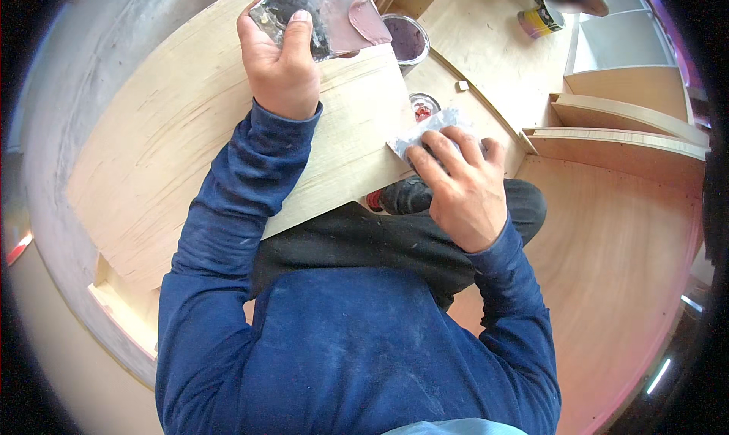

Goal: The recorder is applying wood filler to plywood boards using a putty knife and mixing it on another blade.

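Note:
My left hand [285, 74] grips a flat mixing plate [328, 2] from its near edge, thumb on top. The plate is smeared with dark, shiny residue and pinkish putty, and a thick pink lump of putty [370, 23] sits at its right end. My right hand [467, 192] has its fingers spread over a thin, pale grey, speckled scraper plate [405, 148], pressing it near the right edge of a light plywood panel [342, 135]. The palm hides how the scraper is held. Whether its edge touches the panel, I cannot tell.
Beyond the panel stand a bucket [425, 53] with purple residue and a small can [434, 99] with red inside. A yellow and purple can [541, 22] sits farther back, near a blurred shape. A wood block [462, 86] and plywood cabinet dividers [615, 142] lie right.

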A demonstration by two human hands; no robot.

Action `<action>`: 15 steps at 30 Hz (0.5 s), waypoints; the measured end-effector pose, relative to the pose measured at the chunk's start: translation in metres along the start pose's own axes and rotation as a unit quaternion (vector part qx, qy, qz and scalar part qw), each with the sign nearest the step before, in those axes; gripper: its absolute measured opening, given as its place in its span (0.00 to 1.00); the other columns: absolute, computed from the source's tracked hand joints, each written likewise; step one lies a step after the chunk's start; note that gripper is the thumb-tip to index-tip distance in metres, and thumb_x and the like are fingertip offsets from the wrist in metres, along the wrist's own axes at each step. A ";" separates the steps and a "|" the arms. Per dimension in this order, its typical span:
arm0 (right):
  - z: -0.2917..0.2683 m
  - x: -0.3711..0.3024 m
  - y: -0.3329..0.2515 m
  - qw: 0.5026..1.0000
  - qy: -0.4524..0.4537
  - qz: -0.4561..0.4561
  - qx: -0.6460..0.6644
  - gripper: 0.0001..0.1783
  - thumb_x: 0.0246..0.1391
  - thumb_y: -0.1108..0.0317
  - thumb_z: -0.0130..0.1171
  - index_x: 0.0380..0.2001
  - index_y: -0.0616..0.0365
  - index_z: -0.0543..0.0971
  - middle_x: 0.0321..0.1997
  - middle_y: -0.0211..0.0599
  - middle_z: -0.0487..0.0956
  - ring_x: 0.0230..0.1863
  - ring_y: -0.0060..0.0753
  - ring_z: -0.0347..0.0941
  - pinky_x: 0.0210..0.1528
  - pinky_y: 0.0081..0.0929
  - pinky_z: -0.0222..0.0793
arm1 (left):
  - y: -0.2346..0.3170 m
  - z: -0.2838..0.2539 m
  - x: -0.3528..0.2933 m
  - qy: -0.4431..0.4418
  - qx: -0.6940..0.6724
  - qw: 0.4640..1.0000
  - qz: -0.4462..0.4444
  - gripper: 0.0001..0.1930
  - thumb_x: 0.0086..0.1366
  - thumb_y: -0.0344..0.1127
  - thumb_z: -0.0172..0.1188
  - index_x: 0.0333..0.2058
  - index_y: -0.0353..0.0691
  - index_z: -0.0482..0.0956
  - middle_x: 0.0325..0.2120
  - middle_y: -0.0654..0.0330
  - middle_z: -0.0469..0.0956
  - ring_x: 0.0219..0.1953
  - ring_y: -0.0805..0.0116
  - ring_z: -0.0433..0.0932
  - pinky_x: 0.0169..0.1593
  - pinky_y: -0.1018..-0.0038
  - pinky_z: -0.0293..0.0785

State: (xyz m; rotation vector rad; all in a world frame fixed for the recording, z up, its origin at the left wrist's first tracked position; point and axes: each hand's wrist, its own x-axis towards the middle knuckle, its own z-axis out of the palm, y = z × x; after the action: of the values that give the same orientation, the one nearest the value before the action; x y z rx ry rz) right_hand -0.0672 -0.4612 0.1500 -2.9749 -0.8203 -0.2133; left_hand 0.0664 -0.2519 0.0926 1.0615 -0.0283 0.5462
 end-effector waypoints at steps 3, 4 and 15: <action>0.002 -0.012 -0.001 1.000 -0.024 -0.004 0.013 0.29 0.34 0.78 0.61 0.46 0.49 0.79 0.51 0.30 0.76 0.56 0.35 0.69 0.54 0.46 0.59 | 0.003 0.001 -0.002 0.004 -0.036 0.999 -0.020 0.16 0.64 0.22 0.53 0.51 0.34 0.69 0.41 0.55 0.78 0.39 0.67 0.80 0.42 0.72 0.81; 0.001 -0.015 -0.002 0.999 -0.045 -0.004 0.018 0.29 0.34 0.78 0.61 0.47 0.49 0.79 0.51 0.30 0.76 0.56 0.36 0.69 0.54 0.47 0.59 | 0.004 0.002 -0.003 0.005 -0.046 0.999 -0.028 0.16 0.64 0.22 0.53 0.51 0.34 0.69 0.41 0.56 0.78 0.39 0.67 0.80 0.42 0.72 0.80; -0.012 -0.030 0.008 0.975 0.053 -0.009 0.216 0.25 0.34 0.84 0.61 0.42 0.55 0.81 0.49 0.40 0.79 0.53 0.46 0.74 0.54 0.41 0.67 | 0.004 0.011 0.001 -0.004 0.057 0.997 0.047 0.15 0.64 0.24 0.54 0.50 0.34 0.70 0.42 0.58 0.77 0.42 0.71 0.77 0.49 0.76 0.73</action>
State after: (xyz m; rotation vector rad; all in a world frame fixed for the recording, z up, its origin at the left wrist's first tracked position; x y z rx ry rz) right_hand -0.0897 -0.4839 0.1577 -2.5282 -0.7669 -0.1683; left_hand 0.0686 -0.2592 0.1017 1.1777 -0.0539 0.6350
